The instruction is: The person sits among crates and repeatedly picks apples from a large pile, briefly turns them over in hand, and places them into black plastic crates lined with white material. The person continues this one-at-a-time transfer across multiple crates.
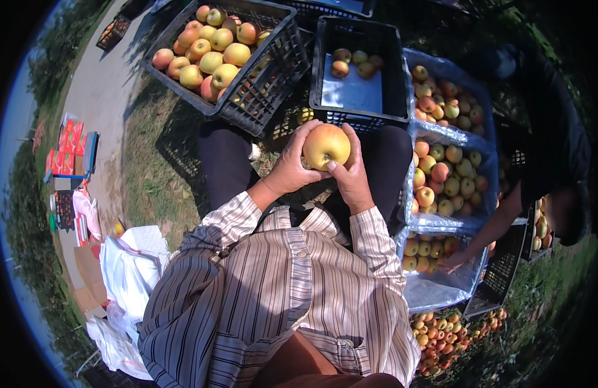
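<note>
Between my two hands sits one large yellow apple point(326, 145) with a reddish blush. My left hand point(295, 160) cups its left side, and my right hand point(353, 177) holds the other side with the thumb at its near end. Just beyond the apple stands a black plastic crate point(359, 114) with a pale sheet on its floor and several apples on it. To the left of that, a black plastic crate point(260, 104) is heaped with yellow-red apples point(222, 40).
On the right, several crates lined with clear plastic point(449, 133) hold apples. A co-worker's hand point(454, 262) reaches into the nearest one. Loose apples point(437, 339) lie on the ground. White plastic bags point(129, 271) are at my left, with red cartons point(68, 145) beyond, near a paved path point(93, 82).
</note>
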The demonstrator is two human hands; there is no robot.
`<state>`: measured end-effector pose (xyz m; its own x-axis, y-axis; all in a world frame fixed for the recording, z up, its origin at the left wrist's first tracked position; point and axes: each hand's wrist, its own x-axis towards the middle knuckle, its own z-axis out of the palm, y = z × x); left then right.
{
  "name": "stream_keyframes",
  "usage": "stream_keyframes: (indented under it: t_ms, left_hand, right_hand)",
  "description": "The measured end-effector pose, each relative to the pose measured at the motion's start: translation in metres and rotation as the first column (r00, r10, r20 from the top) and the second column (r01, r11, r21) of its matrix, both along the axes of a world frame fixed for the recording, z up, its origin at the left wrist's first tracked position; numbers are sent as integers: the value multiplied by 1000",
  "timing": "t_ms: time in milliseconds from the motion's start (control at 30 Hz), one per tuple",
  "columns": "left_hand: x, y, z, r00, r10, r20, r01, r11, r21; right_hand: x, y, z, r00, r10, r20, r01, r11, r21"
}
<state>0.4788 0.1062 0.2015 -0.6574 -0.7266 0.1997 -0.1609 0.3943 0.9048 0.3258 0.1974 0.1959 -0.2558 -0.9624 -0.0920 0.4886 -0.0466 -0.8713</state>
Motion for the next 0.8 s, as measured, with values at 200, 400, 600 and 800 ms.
stream_keyframes:
  t_ms: [200,400,600,800]
  left_hand:
    - [-19,3,7,999,-39,9,38,997,74]
    - [-37,5,15,987,-120,107,119,993,15]
    - [-81,-7,15,966,-254,-47,259,943,210]
    - [-89,-35,-28,962,-168,215,133,977,167]
  right_hand:
    - [-12,11,1,998,-46,48,46,999,7]
    - [-37,26,2,1000,-17,19,17,1000,8]
    - [-128,56,17,872,-272,406,354,924,-141]
    - [-325,142,-51,516,-856,-13,853,513,102]
